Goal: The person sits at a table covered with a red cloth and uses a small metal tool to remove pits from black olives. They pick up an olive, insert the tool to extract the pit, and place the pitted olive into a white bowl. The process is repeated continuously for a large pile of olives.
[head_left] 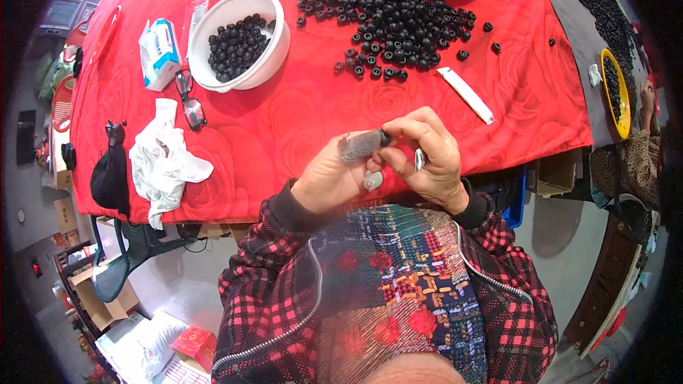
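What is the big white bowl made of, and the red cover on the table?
The white bowl looks like smooth plastic or melamine: its rim is plain and faintly shiny. The red cover seems to be soft cloth or thin plastic sheeting, with a rose pattern and small wrinkles; which one is hard to tell.

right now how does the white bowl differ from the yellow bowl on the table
The white bowl sits far left on the red cloth; the yellow bowl sits at the far right edge on a grey strip. The white bowl is shown nearly whole and round; the yellow bowl looks narrow, squeezed by the lens rim. Both hold small black beads.
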Demonstrator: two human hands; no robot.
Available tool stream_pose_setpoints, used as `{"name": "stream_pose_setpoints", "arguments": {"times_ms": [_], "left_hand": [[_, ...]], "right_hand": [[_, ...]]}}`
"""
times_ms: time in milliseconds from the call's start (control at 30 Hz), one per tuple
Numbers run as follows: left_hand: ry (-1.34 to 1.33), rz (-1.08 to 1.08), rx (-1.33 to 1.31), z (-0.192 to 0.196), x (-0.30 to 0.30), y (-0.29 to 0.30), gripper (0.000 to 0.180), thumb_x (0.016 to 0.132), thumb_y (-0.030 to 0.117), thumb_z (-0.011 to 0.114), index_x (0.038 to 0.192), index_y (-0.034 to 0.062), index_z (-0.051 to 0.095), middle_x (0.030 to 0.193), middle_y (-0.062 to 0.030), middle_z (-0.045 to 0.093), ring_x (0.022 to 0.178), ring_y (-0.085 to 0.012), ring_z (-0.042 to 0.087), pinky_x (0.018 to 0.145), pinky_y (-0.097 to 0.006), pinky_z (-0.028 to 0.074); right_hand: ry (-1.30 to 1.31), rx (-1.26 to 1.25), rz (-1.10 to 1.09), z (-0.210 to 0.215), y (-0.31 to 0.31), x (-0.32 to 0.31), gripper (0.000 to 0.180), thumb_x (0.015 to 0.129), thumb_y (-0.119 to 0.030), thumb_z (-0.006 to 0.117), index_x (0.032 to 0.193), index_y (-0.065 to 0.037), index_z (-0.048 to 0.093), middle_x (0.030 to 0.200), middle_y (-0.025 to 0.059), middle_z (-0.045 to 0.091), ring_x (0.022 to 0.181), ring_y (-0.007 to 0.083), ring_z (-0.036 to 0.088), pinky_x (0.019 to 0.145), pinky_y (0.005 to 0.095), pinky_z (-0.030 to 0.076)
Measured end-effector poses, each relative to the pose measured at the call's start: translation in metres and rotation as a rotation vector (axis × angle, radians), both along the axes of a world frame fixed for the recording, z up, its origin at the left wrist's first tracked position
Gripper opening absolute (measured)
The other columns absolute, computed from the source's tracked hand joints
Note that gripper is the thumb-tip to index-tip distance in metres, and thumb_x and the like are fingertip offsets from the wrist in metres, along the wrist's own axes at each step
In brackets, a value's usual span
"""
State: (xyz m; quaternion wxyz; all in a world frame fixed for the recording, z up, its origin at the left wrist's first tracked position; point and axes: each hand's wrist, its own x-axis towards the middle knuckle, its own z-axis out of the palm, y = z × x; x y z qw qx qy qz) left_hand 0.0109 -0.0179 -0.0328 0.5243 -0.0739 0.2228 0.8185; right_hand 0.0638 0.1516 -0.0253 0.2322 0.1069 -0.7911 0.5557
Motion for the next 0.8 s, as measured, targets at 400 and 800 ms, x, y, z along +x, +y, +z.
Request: {"name": "stream_pose_setpoints", "arguments": {"times_ms": [400,800], "left_hand": [[0.061,-0.065,-0.013,0.000,0.010,-0.009,0.025,0.091,0.022,0.058,0.101,-0.0002,0.060,0.091,-0.0043,0.060,0.078,-0.0102,0.056,0.068,-0.023,0.047],[0.244,-0.017,-0.197,0.017,0.015,-0.008,0.016,0.092,0.014,0.056,0.095,-0.0004,0.061,0.080,-0.0040,0.060,0.070,-0.0102,0.058,0.063,-0.022,0.047]], "right_hand": [[-0.087,-0.049,0.228,0.014,0.006,0.006,0.023,0.070,-0.005,0.073,0.090,-0.002,0.063,0.076,0.0094,0.058,0.067,0.0229,0.060,0.057,0.0315,0.047],[-0.004,0.018,0.164,0.011,0.006,0.006,0.028,0.070,-0.009,0.077,0.093,0.001,0.065,0.081,0.0091,0.062,0.069,0.0189,0.058,0.059,0.0281,0.045]]}}
